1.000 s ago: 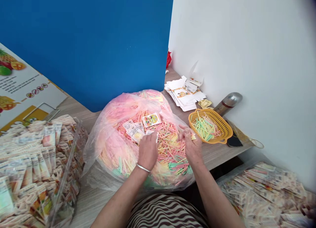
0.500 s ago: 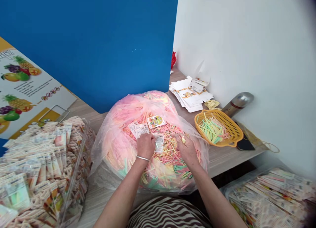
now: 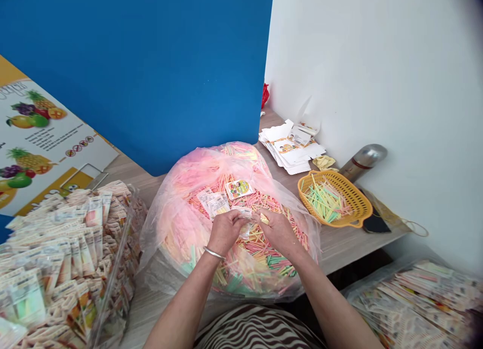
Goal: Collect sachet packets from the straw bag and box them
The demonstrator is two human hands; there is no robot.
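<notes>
A big clear plastic bag (image 3: pixel 177 213) heaped with pink, yellow and green sticks lies on the table in front of me. My left hand (image 3: pixel 223 230), with a silver bangle at the wrist, pinches a small clear packet (image 3: pixel 245 219) above the heap. My right hand (image 3: pixel 277 229) is closed right beside it, pinching a few yellowish sticks (image 3: pixel 264 218) at the packet's mouth. Several empty printed packets (image 3: pixel 226 195) lie on the heap just beyond my hands.
An orange basket (image 3: pixel 356 200) with green and pink sticks sits at right, with a steel flask (image 3: pixel 360 160) and flat white cartons (image 3: pixel 292 146) behind it. Filled packets are piled at left (image 3: pixel 56 253) and lower right (image 3: pixel 415 298). A blue panel (image 3: pixel 143 72) stands behind.
My hands have drawn together over the heap; the right hand has brought its sticks to the packet held in the left. The view shifted slightly.
</notes>
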